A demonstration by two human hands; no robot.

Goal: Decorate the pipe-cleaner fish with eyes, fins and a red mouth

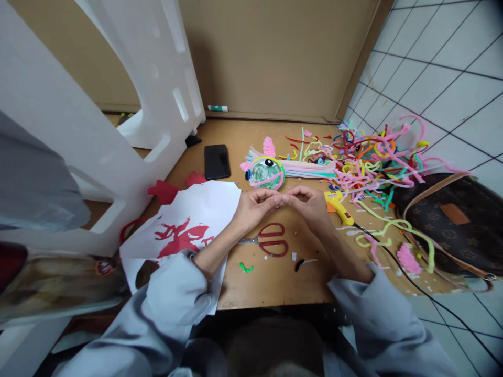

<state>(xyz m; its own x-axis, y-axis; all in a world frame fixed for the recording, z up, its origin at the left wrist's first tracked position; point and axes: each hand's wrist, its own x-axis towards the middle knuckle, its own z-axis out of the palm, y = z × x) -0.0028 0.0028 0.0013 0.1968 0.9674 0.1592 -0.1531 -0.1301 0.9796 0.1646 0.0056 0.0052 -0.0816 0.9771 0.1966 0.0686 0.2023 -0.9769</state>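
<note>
My left hand (pixel 257 207) and my right hand (pixel 307 205) meet at the fingertips over the middle of the table. Both are closed in a pinch; whatever lies between the fingers is too small to make out. Just beyond them lies a fish-like figure (pixel 267 174) with a clear greenish body, a black-and-white eye, a yellow ring and pink fuzzy fins. A bundle of pastel pipe cleaners (pixel 308 169) extends from it to the right. Red-handled scissors (pixel 273 246) rest on the table below my hands. Right of my right hand is a yellow glue gun (pixel 338 207).
Tangled pipe cleaners (pixel 369 162) heap at the back right, beside a brown handbag (pixel 444 220). A black phone (pixel 217 162) lies back left. White paper (pixel 220 201) with red cut-outs (pixel 184 238) is under my left forearm. A black cord (pixel 393 256) crosses the right edge.
</note>
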